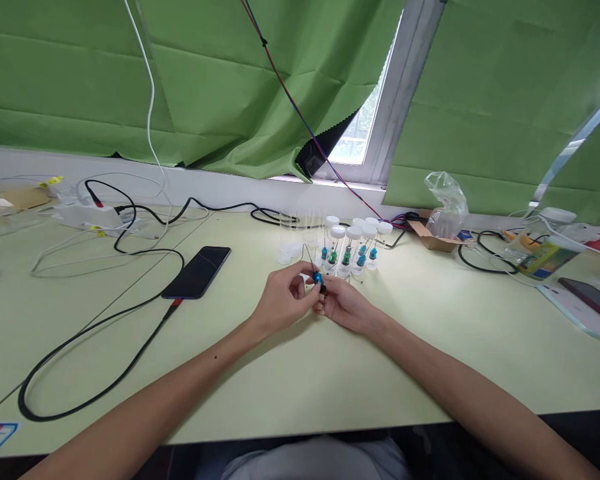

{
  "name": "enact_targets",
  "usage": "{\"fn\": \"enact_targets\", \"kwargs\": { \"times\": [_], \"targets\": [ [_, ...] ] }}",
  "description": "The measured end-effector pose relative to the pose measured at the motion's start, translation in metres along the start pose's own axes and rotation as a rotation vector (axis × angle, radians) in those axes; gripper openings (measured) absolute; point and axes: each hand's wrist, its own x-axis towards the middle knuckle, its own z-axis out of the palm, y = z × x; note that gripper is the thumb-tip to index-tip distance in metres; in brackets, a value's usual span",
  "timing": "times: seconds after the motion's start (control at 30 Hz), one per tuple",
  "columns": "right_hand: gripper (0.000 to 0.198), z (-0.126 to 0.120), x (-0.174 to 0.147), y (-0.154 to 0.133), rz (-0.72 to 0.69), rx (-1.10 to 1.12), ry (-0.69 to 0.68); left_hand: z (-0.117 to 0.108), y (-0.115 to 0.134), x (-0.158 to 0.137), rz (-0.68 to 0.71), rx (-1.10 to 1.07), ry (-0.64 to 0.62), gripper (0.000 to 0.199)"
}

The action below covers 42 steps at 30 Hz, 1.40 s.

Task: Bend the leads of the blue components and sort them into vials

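Observation:
Over the middle of the table, my left hand (286, 295) and my right hand (346, 304) meet around a small blue part (318, 277) with a thin bent wire rising from it and a dark round piece below. Both hands have their fingers closed on it; the right fingertips are partly hidden. Just beyond them stand several clear capped tubes (353, 248) with white lids, holding similar blue and green parts with wires. Left of these are several open clear tubes (310, 230), with small white caps (289, 252) lying near their bases.
A black phone (197, 272) on a looping black cable (75, 408) lies to the left. Behind right sits a cardboard box (433, 239) with a plastic bag (447, 200). At far right are a phone (591, 299) and a white tablet-like slab (570, 310). Green curtains (220, 80) hang behind.

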Motion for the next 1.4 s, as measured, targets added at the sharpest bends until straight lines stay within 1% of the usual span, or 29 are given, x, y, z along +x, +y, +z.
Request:
{"fn": "enact_targets", "kwargs": {
  "times": [0.2,0.3,0.4,0.53,0.67,0.87,0.97,1.1,1.27,1.4],
  "targets": [
    [0.014,-0.0001,0.0005,0.0004,0.007,-0.020,-0.015,0.0017,-0.0007,-0.0003,-0.001,0.001,-0.001,0.019],
    [0.021,0.0015,0.0004,-0.0003,0.011,-0.013,0.027,0.0010,-0.0004,0.0008,-0.004,0.008,0.016,0.019],
    [0.022,0.0032,-0.0005,-0.0010,0.006,0.008,0.058,-0.0001,-0.0005,0.0015,-0.015,0.006,0.036,0.018],
    [0.022,0.0025,-0.0014,-0.0004,-0.035,0.026,0.028,-0.0003,-0.0013,0.0011,-0.025,0.007,0.040,0.019],
    [0.022,-0.0004,-0.0006,0.0014,-0.046,0.003,-0.005,0.0003,-0.0009,0.0001,-0.020,0.000,0.019,0.018],
    [0.018,-0.0010,-0.0008,0.0010,-0.022,-0.041,-0.030,0.0005,0.0001,0.0006,0.001,-0.008,-0.013,0.018],
    [0.019,-0.0007,-0.0012,0.0003,0.005,-0.067,-0.038,0.0006,0.0005,0.0005,0.008,-0.007,-0.022,0.018],
    [0.018,0.0009,-0.0005,0.0005,0.010,-0.069,-0.025,0.0003,0.0012,-0.0005,0.009,-0.003,-0.034,0.020],
    [0.017,0.0043,-0.0010,-0.0002,-0.009,-0.048,0.035,-0.0008,0.0015,-0.0006,-0.004,0.016,-0.001,0.019],
    [0.021,0.0036,-0.0023,-0.0012,-0.027,-0.020,0.036,-0.0007,0.0008,0.0005,-0.009,0.025,0.032,0.019]
  ]
}}
